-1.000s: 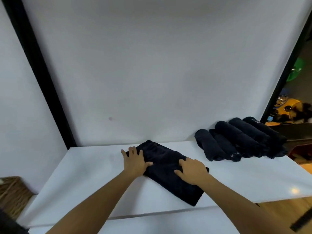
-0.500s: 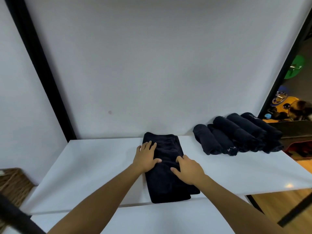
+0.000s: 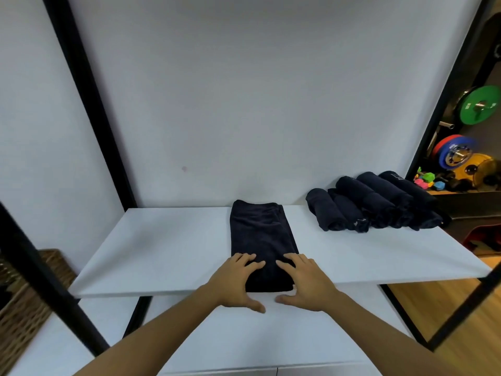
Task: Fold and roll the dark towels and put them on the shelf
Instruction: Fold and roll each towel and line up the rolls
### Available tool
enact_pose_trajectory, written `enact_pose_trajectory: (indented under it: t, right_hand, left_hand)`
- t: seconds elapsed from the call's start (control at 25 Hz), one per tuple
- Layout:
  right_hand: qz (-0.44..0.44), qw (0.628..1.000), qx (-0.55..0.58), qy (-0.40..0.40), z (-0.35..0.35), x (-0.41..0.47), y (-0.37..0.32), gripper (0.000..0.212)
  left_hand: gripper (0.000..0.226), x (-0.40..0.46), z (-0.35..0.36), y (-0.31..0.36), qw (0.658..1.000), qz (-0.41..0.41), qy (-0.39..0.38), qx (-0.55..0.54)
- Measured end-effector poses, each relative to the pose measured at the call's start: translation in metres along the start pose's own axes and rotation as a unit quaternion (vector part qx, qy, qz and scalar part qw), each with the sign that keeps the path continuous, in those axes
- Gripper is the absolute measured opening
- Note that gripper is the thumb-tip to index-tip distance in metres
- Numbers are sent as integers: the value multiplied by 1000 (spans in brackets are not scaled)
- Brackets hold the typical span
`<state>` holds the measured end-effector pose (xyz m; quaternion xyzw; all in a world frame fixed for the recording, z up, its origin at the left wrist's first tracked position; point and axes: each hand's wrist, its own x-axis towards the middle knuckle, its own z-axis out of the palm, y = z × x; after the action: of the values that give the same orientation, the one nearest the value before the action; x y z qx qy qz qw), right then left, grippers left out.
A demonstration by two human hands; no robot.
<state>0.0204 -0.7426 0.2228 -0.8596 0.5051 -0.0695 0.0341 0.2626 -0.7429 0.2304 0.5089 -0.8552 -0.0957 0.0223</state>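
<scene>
We can read no text, label, brand or number anywhere in this view. The rolled towels (image 3: 374,204) at the back right corner of the shelf (image 3: 168,245) carry a few small pale marks on their ends and tops, but these are too small and blurred for us to make out as letters. The green weight plate (image 3: 478,105) beyond the shelf's right edge shows no legible figures, and neither do the blue and red plates (image 3: 451,154) below it. The folded towel (image 3: 260,240) near the shelf's front edge bears no marking that we can see.
</scene>
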Motion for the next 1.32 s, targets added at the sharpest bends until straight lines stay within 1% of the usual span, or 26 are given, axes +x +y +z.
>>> enact_pose_trajectory:
  t: [0.04,0.08,0.12,0.2,0.24,0.32,0.4,0.52,0.6,0.64,0.68,0.72,0.76,0.8,0.84,0.88,0.92,0.96,1.04,1.08,1.12,1.16,1.2,1.24,1.28,1.32]
  right_hand:
    - [-2,1000,-24,-7,2,-6,-3,81]
    - [-5,999,-40,-1,4,-10,-6,77]
    - [-3,999,-43,13,6,-13,-10,72]
    - [12,999,-8,45,6,-17,-15,56]
    - [20,998,21,64,4,-19,-15,47]
    - [48,992,70,96,-4,-23,-17,28]
    - [94,985,106,102,-16,-23,-20,19]
    - [164,970,163,78,-34,-15,-21,21]
    - [205,954,192,104,-38,-7,-21,22]
    - [209,952,164,150,-37,-5,-22,27]
    - [187,955,106,202,-34,-3,-25,33]
    - [142,961,47,231,-31,-2,-27,38]
    - [75,968,2,239,-28,-2,-29,40]
    - [13,977,-31,212,-24,-1,-30,41]
    - [-25,984,-52,166,-19,1,-30,44]
    - [-35,991,-61,117,-14,3,-29,47]
    - [-24,995,-59,80,-11,7,-28,48]
    - [-6,997,-48,64,-10,12,-27,46]
    - [19,997,-29,67,-15,24,-26,36]
    - [27,998,-19,61,-19,29,-27,33]
    - [40,998,0,45,-23,34,-28,29]
    - [58,998,25,22,-26,39,-26,26]
    - [80,995,65,-3,-28,42,-24,22]
    - [110,987,116,-25,-29,46,-20,17]
    - [131,978,163,-25,-27,50,-16,12]
    - [141,969,203,-12,-27,52,-13,15]
  left_hand:
    - [101,-8,6,4,1000,-10,-8,20]
    - [93,-12,11,7,1000,-15,6,23]
    - [79,-15,13,10,999,-19,33,3]
    - [50,-19,9,15,992,-32,92,-76]
    - [40,-22,4,17,986,-42,113,-112]
    - [26,-27,-6,19,975,-61,133,-167]
    - [20,-30,-20,22,968,-75,126,-204]
    - [20,-21,-36,22,950,-112,151,-251]
    - [24,-11,-39,19,939,-153,161,-261]
    - [27,-6,-37,15,932,-175,165,-270]
    - [30,-1,-34,11,923,-197,168,-285]
    - [35,3,-30,6,910,-219,171,-309]
    - [41,7,-27,2,894,-243,170,-336]
    - [46,10,-23,-3,880,-265,164,-359]
    - [50,13,-20,-6,871,-281,157,-370]
    - [52,14,-17,-8,870,-288,156,-369]
    - [51,15,-15,-9,879,-278,166,-350]
    - [49,14,-15,-9,898,-247,193,-308]
    - [42,9,-19,-7,941,-129,250,-187]
    - [43,5,-21,-6,958,-69,244,-131]
    - [46,3,-23,-7,974,-28,209,-85]
    - [45,2,-25,-8,985,-8,161,-53]
    - [38,4,-27,-9,992,-8,117,-44]
    - [29,8,-29,-10,994,-27,85,-66]
    - [23,13,-32,-11,991,-53,59,-108]
    - [18,20,-37,-13,985,-76,33,-150]
